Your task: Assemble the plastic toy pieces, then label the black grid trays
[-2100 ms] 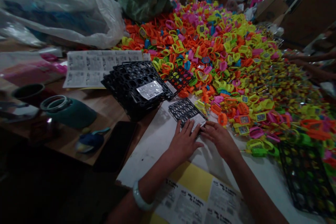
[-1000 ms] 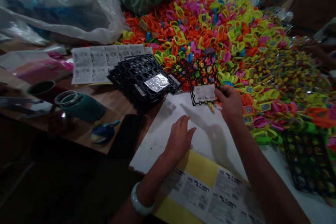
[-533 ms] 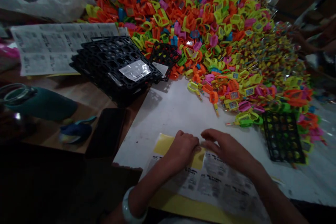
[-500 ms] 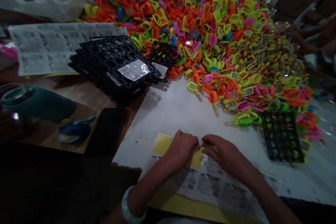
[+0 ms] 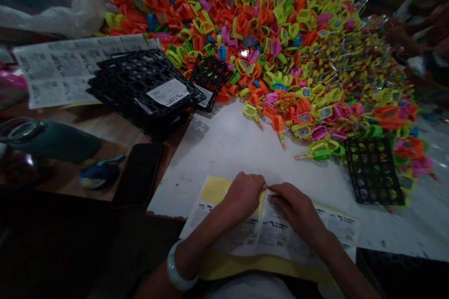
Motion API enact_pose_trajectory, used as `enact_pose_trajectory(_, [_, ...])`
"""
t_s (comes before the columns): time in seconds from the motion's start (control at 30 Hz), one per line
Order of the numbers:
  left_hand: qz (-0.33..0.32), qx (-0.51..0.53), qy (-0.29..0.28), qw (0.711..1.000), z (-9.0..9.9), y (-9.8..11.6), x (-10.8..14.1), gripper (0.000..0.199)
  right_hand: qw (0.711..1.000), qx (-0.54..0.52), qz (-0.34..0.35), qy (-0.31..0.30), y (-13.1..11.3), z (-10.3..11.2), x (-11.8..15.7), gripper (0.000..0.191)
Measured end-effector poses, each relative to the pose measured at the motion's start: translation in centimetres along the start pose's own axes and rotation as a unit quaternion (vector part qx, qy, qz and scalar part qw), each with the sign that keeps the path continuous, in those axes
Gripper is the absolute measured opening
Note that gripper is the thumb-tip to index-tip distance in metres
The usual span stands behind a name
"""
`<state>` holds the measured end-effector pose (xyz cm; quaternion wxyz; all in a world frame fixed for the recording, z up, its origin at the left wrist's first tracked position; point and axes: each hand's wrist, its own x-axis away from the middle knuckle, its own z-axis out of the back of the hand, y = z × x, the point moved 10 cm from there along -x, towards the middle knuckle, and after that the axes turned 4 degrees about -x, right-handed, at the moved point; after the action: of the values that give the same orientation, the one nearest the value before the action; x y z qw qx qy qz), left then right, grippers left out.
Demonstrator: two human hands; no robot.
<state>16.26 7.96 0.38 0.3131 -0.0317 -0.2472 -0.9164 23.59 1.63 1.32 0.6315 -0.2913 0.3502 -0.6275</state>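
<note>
A sheet of printed white stickers on yellow backing (image 5: 242,265) lies at the near edge of the white board, its upper left part bare yellow. My left hand (image 5: 246,192), wearing a pale bangle (image 5: 175,268) at the wrist, is closed over the sheet's top edge beside the bare patch. Close by on its right, my right hand (image 5: 296,205) pinches at the top edge of a sticker, thumb and forefinger together. The fingertips of both hands nearly meet; exactly what lies between them is partly hidden.
A heap of colourful plastic toy watches (image 5: 252,32) covers the back. Stacked black trays (image 5: 140,79) with a label stand left, another black tray (image 5: 373,170) right. A phone (image 5: 138,173), a teal bottle (image 5: 63,140) and more sticker sheets (image 5: 63,70) lie left. Another person's hands (image 5: 403,39) show far right.
My hands stay together at the sheet's top edge, with the right fingertips slightly closer to the left. The view has shifted a little, and more of the sheet's right side shows.
</note>
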Motion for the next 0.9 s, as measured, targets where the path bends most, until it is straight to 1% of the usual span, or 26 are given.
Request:
enact_pose_trajectory(0.07, [0.013, -0.006, 0.000, 1.000, 0.0, -0.3, 0.0, 0.021, 0.998, 0.040, 0.040, 0.022, -0.6, 0.1, 0.2, 0.027])
enact_pose_trajectory(0.13, [0.013, -0.013, 0.002, 1.000, 0.1, -0.3, -0.1, 0.021, 0.995, 0.069, 0.060, 0.036, -1.0, 0.0, 0.3, 0.031])
enact_pose_trajectory(0.2, [0.008, -0.015, -0.001, 1.000, 0.1, -0.2, -0.1, 0.020, 0.994, 0.081, 0.060, 0.034, -1.0, -0.2, 0.4, 0.033])
enact_pose_trajectory(0.3, [0.006, -0.006, -0.006, 1.000, 0.0, -0.2, 0.0, 0.020, 0.997, 0.071, 0.024, 0.027, -0.3, -0.3, 0.5, 0.029])
enact_pose_trajectory(0.4, [0.005, 0.015, -0.013, 1.000, 0.0, -0.3, 0.1, 0.021, 0.998, 0.058, 0.036, 0.011, -0.4, -0.4, 0.8, 0.030])
enact_pose_trajectory(0.47, [0.001, 0.041, -0.015, 0.999, 0.0, -0.5, 0.3, 0.022, 0.995, 0.058, 0.078, 0.002, -0.9, -0.4, 1.0, 0.037])
enact_pose_trajectory(0.57, [-0.011, 0.109, -0.023, 0.994, 0.0, -0.5, 0.3, 0.023, 0.984, 0.075, 0.159, 0.025, -2.0, 0.1, 1.5, 0.049])
enact_pose_trajectory(0.63, [-0.017, 0.153, -0.035, 0.987, -0.1, -0.5, 0.3, 0.025, 0.974, 0.077, 0.205, 0.052, -2.8, 0.5, 1.8, 0.051])
enact_pose_trajectory(0.67, [-0.019, 0.165, -0.039, 0.985, -0.2, -0.5, 0.3, 0.025, 0.974, 0.068, 0.209, 0.058, -3.0, 0.6, 1.7, 0.048])
enact_pose_trajectory(0.73, [-0.021, 0.163, -0.038, 0.986, 0.0, -0.4, 0.3, 0.025, 0.980, 0.037, 0.186, 0.056, -2.8, 0.6, 1.3, 0.036])
enact_pose_trajectory(0.8, [-0.023, 0.151, -0.032, 0.988, 0.2, -0.4, 0.3, 0.025, 0.988, 0.012, 0.143, 0.052, -2.3, 0.5, 0.8, 0.026])
enact_pose_trajectory(0.83, [-0.025, 0.148, -0.028, 0.988, 0.3, -0.3, 0.2, 0.025, 0.990, 0.007, 0.126, 0.056, -2.1, 0.6, 0.6, 0.023])
enact_pose_trajectory(0.9, [-0.029, 0.158, -0.024, 0.987, 0.4, -0.2, 0.2, 0.025, 0.991, 0.008, 0.112, 0.069, -2.1, 0.7, 0.5, 0.024])
